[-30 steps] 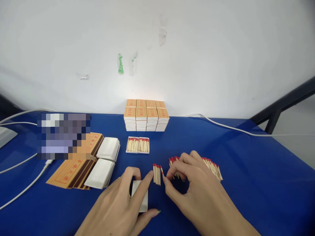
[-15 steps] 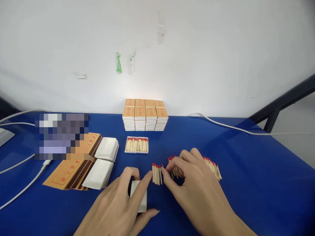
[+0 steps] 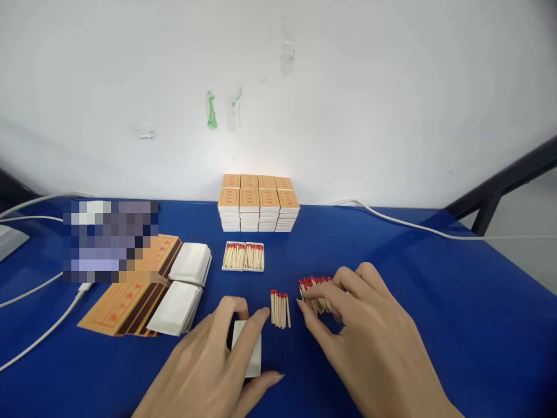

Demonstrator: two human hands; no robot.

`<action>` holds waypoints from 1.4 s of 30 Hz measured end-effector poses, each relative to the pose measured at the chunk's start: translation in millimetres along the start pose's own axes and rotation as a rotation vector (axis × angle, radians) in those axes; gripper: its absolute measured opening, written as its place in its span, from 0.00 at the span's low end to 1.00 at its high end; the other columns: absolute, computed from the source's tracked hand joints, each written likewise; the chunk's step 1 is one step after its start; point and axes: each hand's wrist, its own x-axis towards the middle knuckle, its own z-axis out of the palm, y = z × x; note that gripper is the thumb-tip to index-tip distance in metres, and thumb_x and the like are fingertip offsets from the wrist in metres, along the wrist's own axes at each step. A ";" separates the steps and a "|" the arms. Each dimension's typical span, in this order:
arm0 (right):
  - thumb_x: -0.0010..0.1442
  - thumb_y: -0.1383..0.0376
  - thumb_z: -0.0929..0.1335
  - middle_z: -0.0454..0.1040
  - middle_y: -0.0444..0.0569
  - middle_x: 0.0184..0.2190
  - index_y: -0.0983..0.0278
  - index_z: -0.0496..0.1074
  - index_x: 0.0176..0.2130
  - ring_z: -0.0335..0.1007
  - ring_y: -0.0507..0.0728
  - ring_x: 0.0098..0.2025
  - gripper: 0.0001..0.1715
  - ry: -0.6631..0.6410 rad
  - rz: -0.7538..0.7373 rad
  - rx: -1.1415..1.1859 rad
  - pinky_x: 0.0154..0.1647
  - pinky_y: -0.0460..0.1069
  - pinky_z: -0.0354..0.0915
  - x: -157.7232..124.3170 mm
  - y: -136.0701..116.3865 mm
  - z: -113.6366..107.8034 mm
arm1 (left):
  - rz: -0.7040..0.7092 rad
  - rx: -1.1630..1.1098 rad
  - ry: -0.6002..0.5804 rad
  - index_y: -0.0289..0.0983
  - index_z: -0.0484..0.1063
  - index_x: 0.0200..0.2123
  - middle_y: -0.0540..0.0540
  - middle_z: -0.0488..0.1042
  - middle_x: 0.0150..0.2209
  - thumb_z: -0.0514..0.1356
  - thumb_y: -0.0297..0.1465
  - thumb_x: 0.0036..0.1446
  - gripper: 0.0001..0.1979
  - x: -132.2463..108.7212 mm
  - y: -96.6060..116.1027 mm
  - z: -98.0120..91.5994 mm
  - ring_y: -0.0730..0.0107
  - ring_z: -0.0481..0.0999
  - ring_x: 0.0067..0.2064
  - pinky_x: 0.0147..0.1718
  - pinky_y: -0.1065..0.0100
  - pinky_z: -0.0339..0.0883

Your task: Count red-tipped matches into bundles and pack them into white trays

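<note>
My left hand rests over a small white tray, its fingers spread around it; whether it grips the tray is hard to tell. Just right of that index fingertip lies a small bunch of red-headed matches. My right hand is at a larger match pile, thumb and index finger apart at the pile's left side, with nothing visible between them. Part of the pile is hidden under this hand. Two filled trays of matches stand side by side farther back.
Stacked orange-topped matchboxes stand by the wall. Two stacks of white trays and flat orange sleeves lie at the left, beside a pixelated object. White cables cross the blue table.
My right hand has moved right, away from the small match bunch to the larger pile, now covering the matches at its right end. My left hand has barely moved.
</note>
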 end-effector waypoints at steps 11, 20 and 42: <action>0.67 0.70 0.73 0.73 0.50 0.30 0.59 0.75 0.30 0.66 0.63 0.37 0.13 -0.005 -0.019 -0.023 0.35 0.57 0.64 0.0 -5.3 4.9 | -0.018 0.006 -0.057 0.43 0.64 0.71 0.37 0.73 0.56 0.58 0.42 0.78 0.24 -3.8 -3.5 2.7 0.57 0.87 0.43 0.37 0.58 0.87; 0.68 0.66 0.74 0.76 0.48 0.30 0.58 0.77 0.31 0.68 0.63 0.38 0.11 0.023 0.087 0.061 0.33 0.57 0.65 2.4 -2.6 -1.6 | 0.007 0.034 0.063 0.40 0.68 0.64 0.37 0.76 0.51 0.47 0.43 0.82 0.21 2.9 1.7 -2.2 0.57 0.88 0.38 0.31 0.58 0.87; 0.68 0.69 0.73 0.73 0.48 0.28 0.59 0.76 0.31 0.66 0.63 0.37 0.12 0.037 0.028 -0.085 0.34 0.58 0.62 2.5 4.3 -1.2 | 0.000 0.030 0.064 0.40 0.69 0.64 0.37 0.76 0.51 0.47 0.44 0.82 0.20 3.9 2.0 -0.9 0.57 0.89 0.38 0.32 0.59 0.87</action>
